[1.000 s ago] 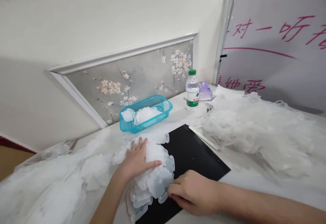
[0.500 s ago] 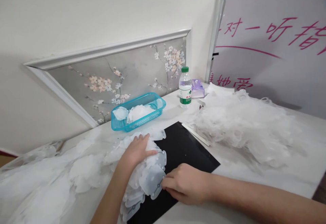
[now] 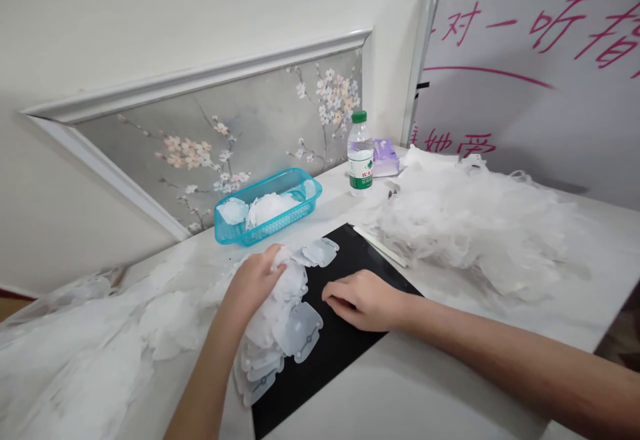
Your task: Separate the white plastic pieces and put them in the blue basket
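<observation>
- Left hand (image 3: 257,277): laid on the far part of a layered pile of thin, translucent white plastic pieces (image 3: 300,330); thumb and a finger show close together, can't tell if pinching.
- Right hand (image 3: 365,300): fingers curled in, over flat black rectangular sheet (image 3: 280,390), just right of pile; can't tell if anything's pinched.
- Pile: overlaps left side of black sheet; a few grey-marked edges stick out right.
- Far: translucent blue plastic basket (image 3: 280,228), white pieces inside.
- Right of basket: clear plastic bottle with green cap (image 3: 361,160), upright, beside purple soft pack (image 3: 386,158).
- Far right: tangled whitish translucent heap (image 3: 480,220); slim white strip (image 3: 383,247) along black sheet's edge.
- Left: larger loose white heap (image 3: 80,353).
</observation>
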Available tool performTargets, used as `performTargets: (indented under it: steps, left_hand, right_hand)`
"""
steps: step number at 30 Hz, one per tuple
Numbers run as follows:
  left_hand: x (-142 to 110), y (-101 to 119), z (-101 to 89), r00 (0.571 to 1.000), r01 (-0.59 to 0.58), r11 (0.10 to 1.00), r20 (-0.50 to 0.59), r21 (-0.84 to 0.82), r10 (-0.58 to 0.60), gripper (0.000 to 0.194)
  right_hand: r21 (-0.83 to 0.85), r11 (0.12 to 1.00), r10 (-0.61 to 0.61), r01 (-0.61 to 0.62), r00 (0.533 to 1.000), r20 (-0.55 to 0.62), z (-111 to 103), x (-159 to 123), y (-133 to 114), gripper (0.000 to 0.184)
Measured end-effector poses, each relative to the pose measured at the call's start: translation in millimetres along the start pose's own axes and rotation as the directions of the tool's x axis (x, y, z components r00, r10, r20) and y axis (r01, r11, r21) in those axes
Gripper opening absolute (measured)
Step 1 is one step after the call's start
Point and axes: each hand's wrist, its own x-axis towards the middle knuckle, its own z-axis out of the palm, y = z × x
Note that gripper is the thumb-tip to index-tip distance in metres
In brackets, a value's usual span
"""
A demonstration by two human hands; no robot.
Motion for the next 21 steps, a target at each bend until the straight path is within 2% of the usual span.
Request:
performTargets:
  steps: [4,8,10,12,14,15,16,18,21]
  left_hand:
    - [-3.0,-4.4,-14.6,0.987,0.038,0.994,-0.152,-0.101,-0.053,0.038]
    - [-8.7,2.4,-26.4,0.929,0.058,0.971,-0.343,-0.232,-0.137,0.04]
    - [-9.1,9.6,-22.8,0.906,0.018,0.919,-0.382,-0.393,-0.181,0.04]
    - [-7.3,19.2,-11.0,0.909,-0.054,0.766,-0.348,-0.64,-0.227,0.041]
    - [-4.2,30.6,6.7,0.943,-0.06,0.5,-0.213,-0.864,-0.255,0.044]
    - [-2.7,36.5,16.3,0.96,-0.018,0.363,-0.118,-0.932,-0.255,0.044]
    - [-1.4,42.2,25.6,0.967,0.045,0.246,-0.02,-0.968,-0.255,0.045]
    - [0.4,52.2,41.8,0.953,0.165,0.061,0.143,-0.984,-0.267,0.041]
    - [0.8,63.7,59.8,0.929,0.206,-0.171,0.247,-0.963,-0.274,0.033]
  right_hand:
    - [0.016,0.997,0.08,-0.079,0.995,-0.059,-2.4,1.8,10.4,0.016]
    - [0.006,0.997,0.081,-0.081,0.985,-0.154,-4.1,3.8,19.6,0.014]
    - [0.065,0.993,0.106,-0.095,0.973,-0.203,-5.2,4.8,21.6,0.011]
    - [0.221,0.964,0.201,-0.148,0.949,-0.242,-5.1,5.8,22.5,0.013]
    - [0.443,0.872,0.332,-0.208,0.917,-0.223,-3.3,7.1,23.4,0.028]
    - [0.559,0.8,0.383,-0.22,0.904,-0.191,-1.8,7.9,24.0,0.036]
    - [0.665,0.715,0.418,-0.217,0.895,-0.156,0.0,8.7,24.6,0.043]
    - [0.821,0.538,0.459,-0.191,0.883,-0.095,3.3,10.5,25.6,0.052]
    - [0.915,0.345,0.535,-0.209,0.845,-0.009,5.5,12.7,25.4,0.059]
